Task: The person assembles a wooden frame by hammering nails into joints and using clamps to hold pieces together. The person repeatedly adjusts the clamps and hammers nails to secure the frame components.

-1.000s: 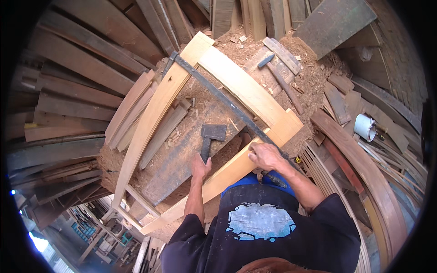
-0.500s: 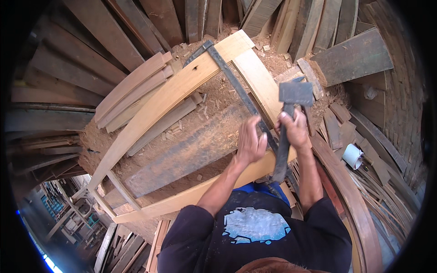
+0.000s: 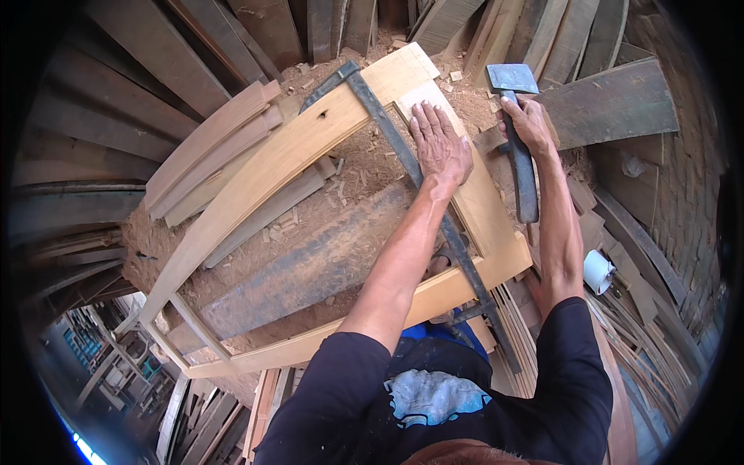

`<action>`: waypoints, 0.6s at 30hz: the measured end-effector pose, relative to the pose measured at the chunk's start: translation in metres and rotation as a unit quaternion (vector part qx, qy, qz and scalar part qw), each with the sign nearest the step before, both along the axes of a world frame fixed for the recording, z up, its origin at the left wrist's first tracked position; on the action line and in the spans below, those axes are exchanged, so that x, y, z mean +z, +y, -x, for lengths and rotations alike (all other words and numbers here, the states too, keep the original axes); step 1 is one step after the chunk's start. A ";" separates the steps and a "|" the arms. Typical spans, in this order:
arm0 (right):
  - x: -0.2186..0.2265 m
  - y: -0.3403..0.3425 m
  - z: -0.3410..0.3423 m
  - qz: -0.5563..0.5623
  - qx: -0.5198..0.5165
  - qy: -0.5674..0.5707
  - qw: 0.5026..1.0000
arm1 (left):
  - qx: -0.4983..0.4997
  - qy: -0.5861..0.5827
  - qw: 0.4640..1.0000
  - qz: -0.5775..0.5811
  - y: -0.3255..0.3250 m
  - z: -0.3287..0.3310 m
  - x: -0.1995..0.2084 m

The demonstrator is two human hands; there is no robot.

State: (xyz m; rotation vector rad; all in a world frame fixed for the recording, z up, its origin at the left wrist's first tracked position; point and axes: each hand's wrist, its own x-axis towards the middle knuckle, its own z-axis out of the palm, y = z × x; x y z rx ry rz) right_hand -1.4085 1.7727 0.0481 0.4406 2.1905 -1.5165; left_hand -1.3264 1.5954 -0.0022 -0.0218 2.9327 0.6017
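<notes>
My left hand (image 3: 442, 147) lies flat, fingers stretched out, on the pale end rail (image 3: 482, 208) of a wooden frame (image 3: 260, 174). My right hand (image 3: 528, 128) grips a hammer (image 3: 522, 174) just below its blocky metal head, which points away from me. The hammer is held to the right of the frame, apart from it. A long dark bar clamp (image 3: 397, 147) spans the frame from the far curved rail to the near rail, passing under my left forearm. Two short crosspieces join the rails at the frame's left end.
A weathered plank (image 3: 310, 252) lies inside the frame amid sawdust and chips. Curved boards (image 3: 213, 143) are stacked beyond it. Dark planks (image 3: 143, 50) lean all around the far side. On the right are a white cup (image 3: 597, 271) and thin wood strips (image 3: 635, 341).
My left hand has moved away from me and come down flat on the end rail. My right hand has carried the hammer farther out and right, clear of the clamp.
</notes>
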 end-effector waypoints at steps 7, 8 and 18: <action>-0.018 -0.025 -0.004 -0.016 0.214 -0.045 0.976 | 0.030 0.038 0.999 -0.023 -0.001 -0.001 -0.010; -0.010 -0.026 -0.003 -0.010 0.191 -0.062 0.980 | 0.026 0.033 0.999 -0.020 0.000 0.000 -0.008; -0.011 -0.029 0.002 0.006 0.211 -0.058 0.976 | 0.027 0.040 0.999 -0.005 0.002 0.000 -0.009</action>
